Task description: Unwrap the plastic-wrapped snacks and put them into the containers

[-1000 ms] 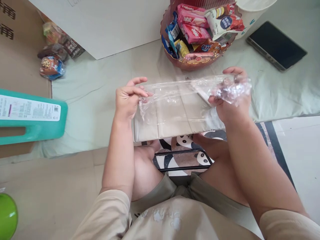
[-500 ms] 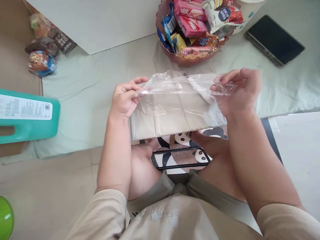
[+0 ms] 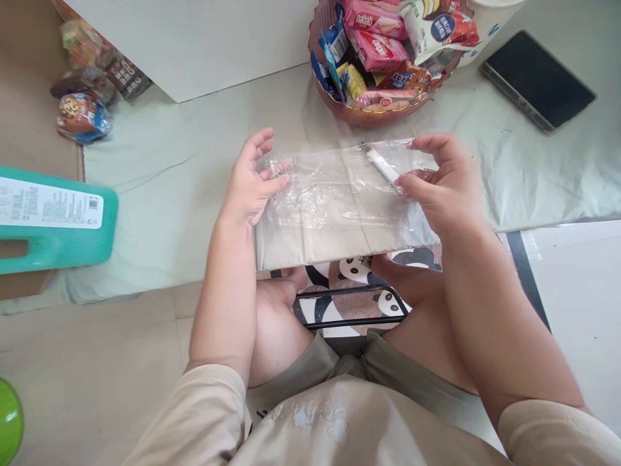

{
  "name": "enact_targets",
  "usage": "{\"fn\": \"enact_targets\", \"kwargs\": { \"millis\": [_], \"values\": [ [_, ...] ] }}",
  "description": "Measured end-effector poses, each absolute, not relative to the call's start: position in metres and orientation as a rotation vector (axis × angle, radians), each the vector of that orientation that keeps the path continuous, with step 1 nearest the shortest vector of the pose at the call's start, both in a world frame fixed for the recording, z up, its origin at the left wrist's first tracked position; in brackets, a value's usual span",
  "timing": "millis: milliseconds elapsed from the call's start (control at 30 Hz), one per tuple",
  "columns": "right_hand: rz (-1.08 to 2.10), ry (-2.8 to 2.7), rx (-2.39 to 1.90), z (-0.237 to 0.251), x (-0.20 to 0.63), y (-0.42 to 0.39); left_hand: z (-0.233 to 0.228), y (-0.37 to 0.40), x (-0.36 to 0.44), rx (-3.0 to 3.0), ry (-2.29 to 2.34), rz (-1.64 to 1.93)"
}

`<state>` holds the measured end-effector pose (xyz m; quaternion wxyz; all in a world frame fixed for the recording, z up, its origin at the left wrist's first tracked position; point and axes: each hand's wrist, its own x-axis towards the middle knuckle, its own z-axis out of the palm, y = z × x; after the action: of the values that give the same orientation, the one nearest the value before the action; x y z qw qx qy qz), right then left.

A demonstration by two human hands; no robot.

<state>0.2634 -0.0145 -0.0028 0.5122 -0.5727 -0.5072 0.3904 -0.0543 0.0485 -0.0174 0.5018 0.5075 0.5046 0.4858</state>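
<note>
A crinkled clear plastic bag [image 3: 320,194] is spread between my hands, just above the edge of the cloth-covered surface. My left hand [image 3: 252,178] pinches its left side between thumb and a finger, the other fingers raised. On the right side, my right hand [image 3: 446,184] has its thumb on the near face and its fingers at the top corner, gripping the plastic. A slim white stick-like thing [image 3: 383,166] with a dark end shows by my right thumb; whether it lies inside the bag or under it I cannot tell.
Beyond the bag stands a pinkish glass bowl [image 3: 373,116] of wrapped snacks, with a black phone [image 3: 541,81] to its right. At left are a teal bottle [image 3: 101,233] and snack packs [image 3: 82,116]. A panda-print mat [image 3: 339,304] lies below, between my legs.
The bag has been lowered and flattened out. My right hand has turned, bringing its thumb onto the near face, and the fingers of my left hand have lifted. The white stick shows more plainly.
</note>
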Motion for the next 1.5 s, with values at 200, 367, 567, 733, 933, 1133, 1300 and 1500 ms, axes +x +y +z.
{"fn": "enact_targets", "kwargs": {
  "millis": [200,367,567,733,933,1133,1300,1500],
  "values": [
    [1.001,-1.239,-1.416,-0.016,0.274,-0.012,-0.017,0.048,-0.058,1.256,1.241,1.107],
    [0.777,-1.234,-1.517,-0.016,0.274,-0.015,-0.009,0.045,-0.058,1.325,1.422,1.144],
    [0.415,-1.726,-1.328,0.003,0.251,-0.031,0.005,0.021,-0.046,2.005,1.326,1.046],
    [0.393,-2.015,-1.302,-0.016,0.237,-0.038,-0.006,0.011,-0.037,2.013,1.301,0.765],
    [0.242,-2.035,-1.348,-0.021,0.224,-0.045,-0.018,0.012,-0.041,2.052,1.371,0.673],
    [0.261,-2.073,-1.216,-0.014,0.223,-0.053,-0.023,0.014,-0.047,2.044,1.392,0.677],
    [0.363,-2.114,-1.165,-0.014,0.223,-0.055,-0.016,0.015,-0.048,2.078,1.383,0.673],
    [0.447,-2.176,-1.197,-0.016,0.22,-0.056,-0.004,0.013,-0.048,2.101,1.472,0.697]
  ]
}}
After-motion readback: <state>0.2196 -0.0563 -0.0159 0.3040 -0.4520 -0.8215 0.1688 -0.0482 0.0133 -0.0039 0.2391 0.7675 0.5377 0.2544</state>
